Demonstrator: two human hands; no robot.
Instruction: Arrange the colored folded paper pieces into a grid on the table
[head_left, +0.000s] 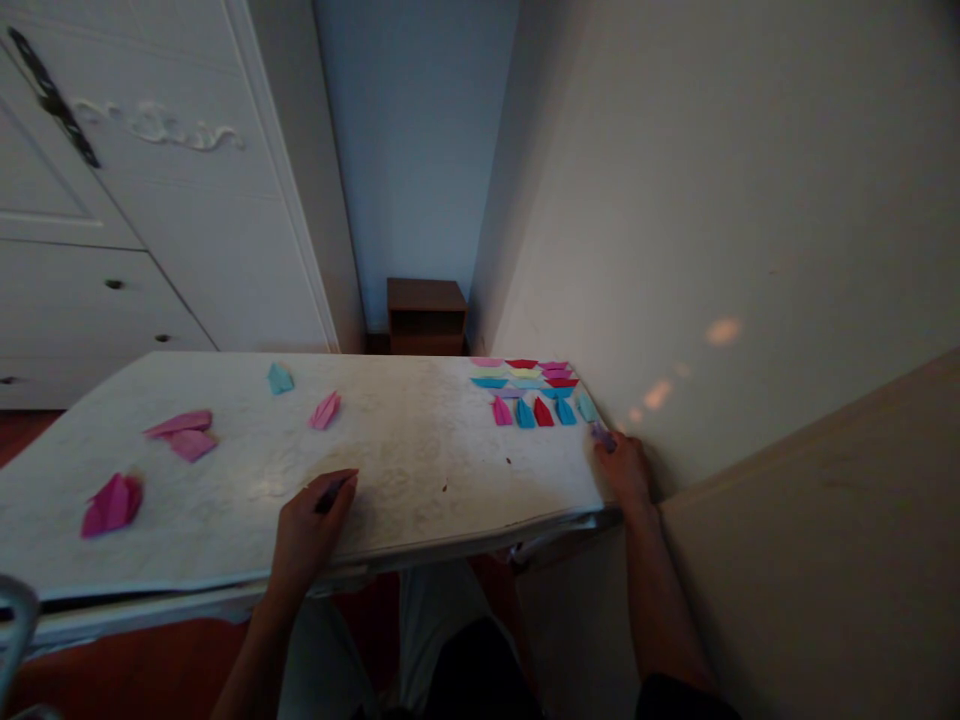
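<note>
At the right end of the white table, my right hand (624, 468) pinches a small purple folded paper piece (602, 436) by the wall. Just beyond it lies a pale teal folded paper piece (586, 407). That one ends a row with a blue piece (565, 411), a red piece (544, 411), another blue piece (524, 413) and a pink piece (502, 411). Behind these, several boat-like folded papers (525, 373) lie in close rows. My left hand (311, 520) rests near the table's front edge, fingers curled and thumb against the index finger, with nothing visible in it.
Loose folded papers lie on the left: magenta (112, 505), two overlapping pink ones (191, 440), a single pink (325, 411) and teal (280, 379). A wall (712, 250) borders the table (405, 450) on the right. A white cabinet (225, 250) stands behind, with a brown box shelf (426, 295) beyond.
</note>
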